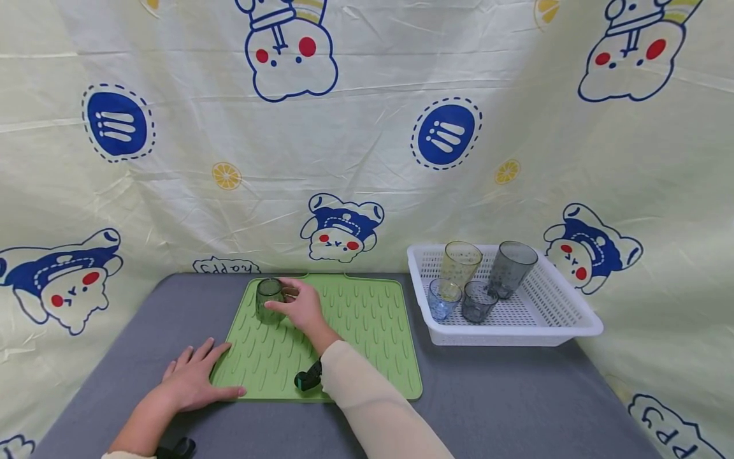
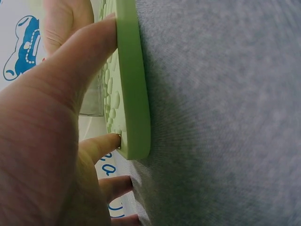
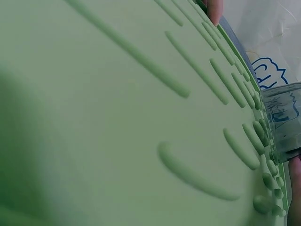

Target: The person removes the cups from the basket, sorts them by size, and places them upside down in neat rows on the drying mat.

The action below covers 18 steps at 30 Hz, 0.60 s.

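Note:
A small dark green-tinted glass [image 1: 268, 305] stands at the far left corner of the ribbed green drying mat [image 1: 358, 344]. My right hand [image 1: 304, 309] holds it from the right, thumb in front and fingers behind. In the right wrist view the glass [image 3: 283, 120] shows at the right edge, its base against the mat's ridges. My left hand [image 1: 192, 381] lies spread at the mat's near left corner. The left wrist view shows its thumb on the mat's edge [image 2: 133, 94] and a fingertip at the corner, with other fingers beyond it on the cloth.
To the right of the mat is a white plastic basket [image 1: 516, 336]. Inside it are a tall yellowish glass [image 1: 460, 261], a tall grey glass [image 1: 510, 271], a small blue glass [image 1: 444, 301] and a small grey glass [image 1: 478, 303]. A patterned curtain [image 1: 367, 146] hangs behind the grey-covered table [image 1: 504, 395].

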### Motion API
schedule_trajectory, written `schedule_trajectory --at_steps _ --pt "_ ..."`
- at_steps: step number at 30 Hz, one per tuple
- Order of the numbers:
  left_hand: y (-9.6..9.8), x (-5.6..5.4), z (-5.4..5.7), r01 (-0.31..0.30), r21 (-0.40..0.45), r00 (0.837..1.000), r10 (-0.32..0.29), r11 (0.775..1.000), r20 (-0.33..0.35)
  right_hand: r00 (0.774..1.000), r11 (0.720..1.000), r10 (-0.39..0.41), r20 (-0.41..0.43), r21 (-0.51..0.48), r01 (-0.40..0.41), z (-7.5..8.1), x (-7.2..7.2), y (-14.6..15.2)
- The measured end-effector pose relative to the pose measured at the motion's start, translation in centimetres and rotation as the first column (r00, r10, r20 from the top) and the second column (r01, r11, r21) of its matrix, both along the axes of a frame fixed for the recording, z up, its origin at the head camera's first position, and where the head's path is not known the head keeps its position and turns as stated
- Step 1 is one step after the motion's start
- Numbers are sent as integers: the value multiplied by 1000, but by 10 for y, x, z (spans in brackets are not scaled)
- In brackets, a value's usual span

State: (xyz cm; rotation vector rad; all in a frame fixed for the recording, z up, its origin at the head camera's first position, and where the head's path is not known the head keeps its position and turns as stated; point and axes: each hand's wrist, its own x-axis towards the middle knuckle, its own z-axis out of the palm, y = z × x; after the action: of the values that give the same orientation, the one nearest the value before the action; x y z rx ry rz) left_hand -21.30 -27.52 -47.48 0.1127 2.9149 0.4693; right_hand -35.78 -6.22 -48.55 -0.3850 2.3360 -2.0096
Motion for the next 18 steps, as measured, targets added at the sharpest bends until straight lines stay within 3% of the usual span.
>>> schedule_trajectory --at_steps 13,18 --pt "1 1 2 7 -15 1000 -7 1000 -16 1000 1000 1 -19 17 -1 0 5 -3" --pt "-2 -2 -3 5 -7 1000 -5 1000 -8 1000 1000 -2 -21 30 3 0 6 -2"
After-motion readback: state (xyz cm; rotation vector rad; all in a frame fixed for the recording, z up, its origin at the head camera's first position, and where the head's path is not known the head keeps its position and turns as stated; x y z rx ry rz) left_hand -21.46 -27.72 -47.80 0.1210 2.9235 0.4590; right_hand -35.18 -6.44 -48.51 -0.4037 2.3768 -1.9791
